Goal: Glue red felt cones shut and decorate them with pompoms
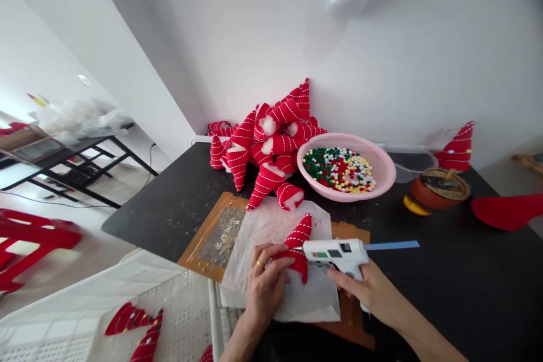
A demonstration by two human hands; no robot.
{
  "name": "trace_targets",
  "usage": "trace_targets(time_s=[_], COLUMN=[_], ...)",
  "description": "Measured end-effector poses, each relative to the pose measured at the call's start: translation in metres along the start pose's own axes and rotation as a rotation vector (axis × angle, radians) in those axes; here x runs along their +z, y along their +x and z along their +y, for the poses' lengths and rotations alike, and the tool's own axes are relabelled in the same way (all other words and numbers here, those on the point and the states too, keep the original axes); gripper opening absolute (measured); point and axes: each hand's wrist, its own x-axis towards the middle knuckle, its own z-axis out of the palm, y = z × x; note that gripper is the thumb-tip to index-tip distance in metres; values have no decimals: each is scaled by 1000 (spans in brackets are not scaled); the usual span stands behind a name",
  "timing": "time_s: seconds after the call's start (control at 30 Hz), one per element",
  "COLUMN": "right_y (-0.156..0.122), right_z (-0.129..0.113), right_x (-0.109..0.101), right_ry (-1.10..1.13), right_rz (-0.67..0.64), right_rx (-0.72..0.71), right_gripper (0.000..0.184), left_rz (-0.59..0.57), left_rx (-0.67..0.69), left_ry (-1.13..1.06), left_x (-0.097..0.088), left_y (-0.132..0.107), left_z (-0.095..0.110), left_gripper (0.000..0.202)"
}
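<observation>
My left hand (267,277) has its fingers closed on the edge of a red cone hat (300,233) with white stripes, which lies on a white paper sheet (316,308). Wrapped round the handle of a white hot glue gun (333,250) is my right hand (369,288). The gun's nozzle points left and meets the hat's surface near my left fingertips; I cannot make out any glue there. From the gun's back end sticks a pale blue glue stick (392,245).
Behind the paper rises a pile of red striped cones (275,141). A pink basket (388,172) holds small coloured pompoms (339,169). To the right are a round brown container (441,185) and a decorated cone (457,150). A white crate (182,300) with finished-looking cones stands lower left.
</observation>
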Motion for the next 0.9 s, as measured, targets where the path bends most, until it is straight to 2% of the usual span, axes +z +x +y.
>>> trace_targets(time_s=[0.23, 0.53, 0.9], right_y=[1, 0, -5], right_z=[6, 7, -3], right_x=[0, -6, -5], right_ry=[21, -25, -5], right_rz=[-13, -84, -7], right_rx=[-61, -39, -62], right_gripper=[44, 50, 44], left_rz=[13, -2, -9], left_rx=[-5, -16, -1], left_ry=[8, 1, 8], left_x=[1, 1, 1], left_y=[0, -4, -5], left_z=[0, -1, -3], left_gripper=[36, 34, 35])
